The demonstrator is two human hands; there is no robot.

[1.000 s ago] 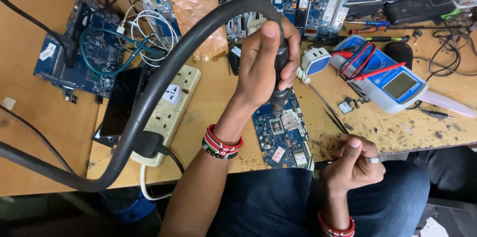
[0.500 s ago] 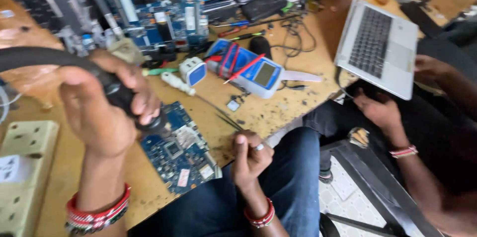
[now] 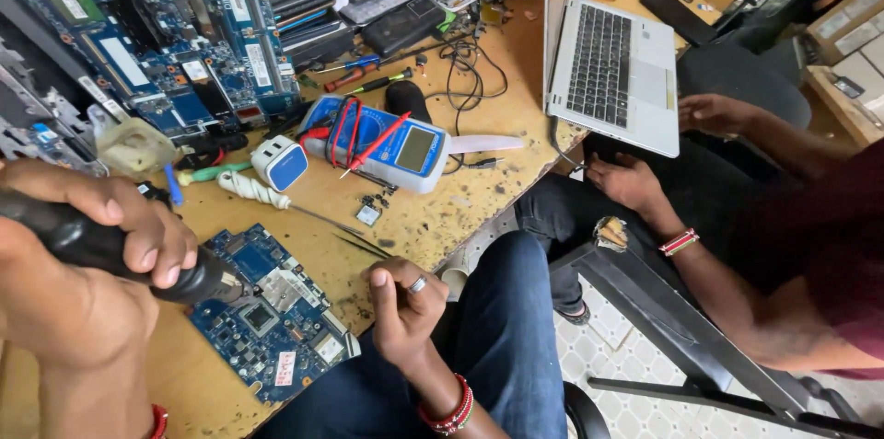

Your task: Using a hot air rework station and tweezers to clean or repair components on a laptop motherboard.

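My left hand (image 3: pixel 83 255) grips the black handle of a hot-air tool (image 3: pixel 198 281). Its metal tip points at a chip on a blue circuit board (image 3: pixel 276 347) that lies on the wooden table's front edge. My right hand (image 3: pixel 405 306), with a ring and a red bead bracelet, is closed in a fist just right of the board. It holds thin tweezers (image 3: pixel 354 244) whose tips lie over the table near the board's upper right corner.
A blue multimeter (image 3: pixel 396 140) with red leads, a white charger (image 3: pixel 281 163) and screwdrivers lie behind the board. Several circuit boards (image 3: pixel 184 25) are stacked at the back left. Another seated person's hands (image 3: pixel 631 183) rest by an open laptop (image 3: pixel 612 62) on the right.
The view has swung to the right, bringing the laptop and the other person more fully in. My hands keep their grips over the board.
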